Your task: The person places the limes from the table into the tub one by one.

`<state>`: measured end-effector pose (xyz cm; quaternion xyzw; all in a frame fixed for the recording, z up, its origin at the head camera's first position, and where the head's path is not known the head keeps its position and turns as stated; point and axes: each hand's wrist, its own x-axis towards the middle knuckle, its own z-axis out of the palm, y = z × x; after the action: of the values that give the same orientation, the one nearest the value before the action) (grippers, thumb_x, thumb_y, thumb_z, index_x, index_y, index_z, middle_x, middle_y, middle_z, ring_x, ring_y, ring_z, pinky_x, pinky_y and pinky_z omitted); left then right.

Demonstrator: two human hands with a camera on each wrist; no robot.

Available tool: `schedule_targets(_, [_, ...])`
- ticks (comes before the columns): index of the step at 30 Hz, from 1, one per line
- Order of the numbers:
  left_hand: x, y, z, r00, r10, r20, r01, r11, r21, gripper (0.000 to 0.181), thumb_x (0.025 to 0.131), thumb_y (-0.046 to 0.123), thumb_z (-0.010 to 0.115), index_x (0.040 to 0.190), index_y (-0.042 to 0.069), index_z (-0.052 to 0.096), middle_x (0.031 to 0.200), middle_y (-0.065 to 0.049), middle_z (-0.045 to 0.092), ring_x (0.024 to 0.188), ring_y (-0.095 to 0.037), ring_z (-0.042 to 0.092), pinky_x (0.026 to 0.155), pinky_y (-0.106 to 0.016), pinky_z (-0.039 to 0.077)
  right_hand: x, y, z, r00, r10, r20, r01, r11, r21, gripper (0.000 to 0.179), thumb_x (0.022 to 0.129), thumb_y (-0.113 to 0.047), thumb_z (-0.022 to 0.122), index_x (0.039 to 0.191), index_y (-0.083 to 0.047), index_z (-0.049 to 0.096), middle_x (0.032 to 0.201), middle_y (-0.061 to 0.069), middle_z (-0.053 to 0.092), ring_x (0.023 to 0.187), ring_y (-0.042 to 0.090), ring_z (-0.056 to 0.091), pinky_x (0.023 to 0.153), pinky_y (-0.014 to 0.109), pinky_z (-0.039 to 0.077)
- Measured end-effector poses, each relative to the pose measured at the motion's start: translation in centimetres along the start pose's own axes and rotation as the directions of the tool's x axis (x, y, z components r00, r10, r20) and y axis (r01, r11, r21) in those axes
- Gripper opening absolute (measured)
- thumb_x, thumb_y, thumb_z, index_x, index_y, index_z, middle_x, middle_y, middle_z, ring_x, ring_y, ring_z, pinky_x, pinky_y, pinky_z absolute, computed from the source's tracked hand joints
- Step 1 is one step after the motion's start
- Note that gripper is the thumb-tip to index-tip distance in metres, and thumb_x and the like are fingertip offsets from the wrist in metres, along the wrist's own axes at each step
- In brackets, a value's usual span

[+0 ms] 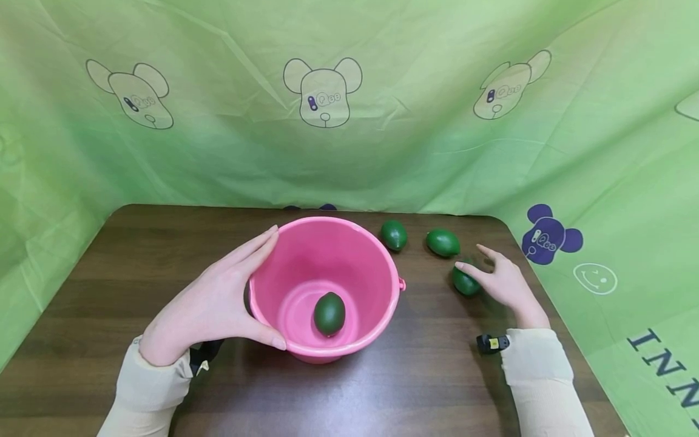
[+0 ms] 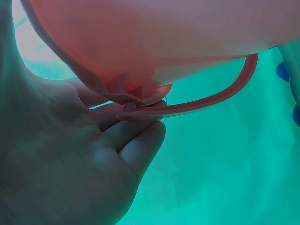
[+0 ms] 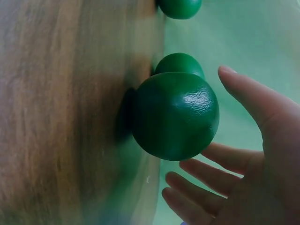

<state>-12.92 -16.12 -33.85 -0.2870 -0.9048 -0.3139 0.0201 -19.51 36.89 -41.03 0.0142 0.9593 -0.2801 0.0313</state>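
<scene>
My left hand [image 1: 210, 300] holds a pink bucket [image 1: 349, 255] by its left side, the thumb along the near rim and the fingers at the far left. In the left wrist view those fingers lie behind the bucket's handle [image 2: 211, 100] and its hinge. One green lime [image 1: 329, 314] lies on the bucket's bottom. To the right, my right hand [image 1: 508, 282] reaches beside another lime [image 1: 464, 281], thumb and fingers spread about it. In the right wrist view a gap shows between the thumb and this lime [image 3: 176, 117]; whether the fingertips touch it I cannot tell.
Two more limes, one [image 1: 394, 235] just right of the bucket and another [image 1: 443, 242] farther right, lie near the back of the brown wooden table [image 1: 426, 376]. A green printed cloth [image 1: 404, 152] hangs behind the table and along its sides.
</scene>
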Motion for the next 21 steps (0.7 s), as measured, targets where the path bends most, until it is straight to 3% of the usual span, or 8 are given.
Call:
schedule_targets(6, [0.1, 0.0, 0.0, 1.0, 0.002, -0.001, -0.002, 1.0, -0.001, 0.144, 0.051, 0.084, 0.081, 0.164, 0.019, 0.019, 0.167, 0.014, 0.011, 0.15, -0.018, 0.022, 0.111, -0.048, 0.038, -0.1, -0.1, 0.2, 0.997, -0.004, 0.072, 0.005, 1.0, -0.018, 0.091, 0.096, -0.057, 0.064, 0.155, 0.005, 0.035, 0.146, 0.036, 0.044, 0.129, 0.052, 0.047, 0.102, 0.067, 0.038])
schedule_targets(12, [0.1, 0.0, 0.0, 1.0, 0.005, -0.003, -0.005, 1.0, 0.001, 0.144, 0.051, 0.084, 0.081, 0.164, 0.02, 0.019, 0.167, 0.014, 0.011, 0.15, -0.018, 0.022, 0.111, -0.048, 0.038, -0.3, -0.1, 0.5, 0.997, -0.014, 0.077, 0.015, 1.0, -0.021, 0.089, 0.093, -0.055, 0.07, 0.152, 0.003, 0.041, 0.132, 0.035, 0.056, 0.12, 0.047, 0.055, 0.096, 0.06, 0.046])
schedule_targets(21, [0.0, 0.0, 0.0, 1.0, 0.005, -0.001, -0.005, 1.0, 0.008, 0.143, 0.052, 0.084, 0.08, 0.164, 0.019, 0.02, 0.167, 0.015, 0.011, 0.15, -0.017, 0.022, 0.112, -0.048, 0.036, -0.4, -0.2, 1.1, 0.998, -0.044, 0.047, 0.045, 0.999, -0.018, 0.08, 0.092, -0.049, 0.074, 0.148, 0.001, 0.049, 0.128, 0.033, 0.06, 0.112, 0.043, 0.06, 0.088, 0.052, 0.05])
